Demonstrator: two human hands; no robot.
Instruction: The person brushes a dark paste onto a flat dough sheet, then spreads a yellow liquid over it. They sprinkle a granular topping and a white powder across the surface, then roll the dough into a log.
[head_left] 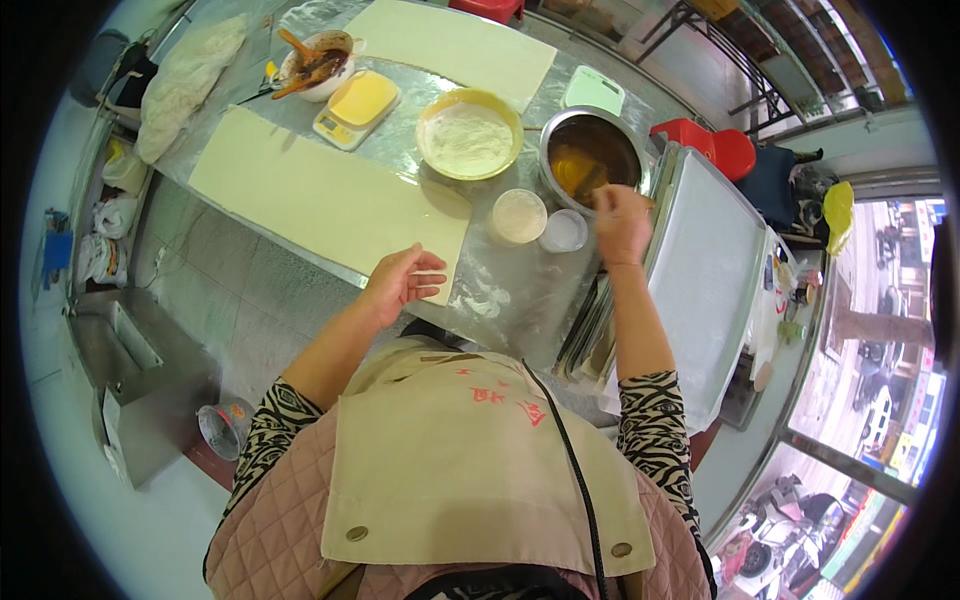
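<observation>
Left hand [395,285]: fingers loosely curled, empty, at right end of long dough sheet [320,195] lying along counter's [535,310] near edge. Right hand [624,225]: fingers pinched around brush [592,180], dipped into steel bowl [546,182] of amber liquid by counter's right edge. Left of bowl: two small tubs [519,218], yellow flour bowl [468,176]. Toward far edge: second dough sheet [460,50].

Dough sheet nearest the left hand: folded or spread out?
Spread out: the dough sheet lies long and flat on the table.
</observation>
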